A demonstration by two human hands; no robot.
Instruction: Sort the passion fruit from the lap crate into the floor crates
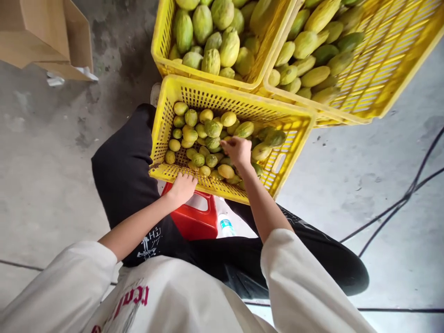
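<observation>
Right before me is a yellow plastic crate [239,99] with small green and yellow melons [212,128] in it, some striped. My left hand [184,186] grips the crate's near rim, its fingers bent over the edge. Over the fruit, right of the crate's middle, is my right hand [238,150], with its fingers curled together. Whatever those fingers may hold is hidden. A green striped melon [244,129] lies just beyond that hand, and a yellow one [225,171] lies nearer to me.
Two more yellow crates stand behind, one with larger melons [202,23], the other with longer ones [315,76]. A red plastic stool [197,222] and a bottle [226,226] are between my legs. An open cardboard box [45,27] stands far left; black cables [409,196] cross the floor at right.
</observation>
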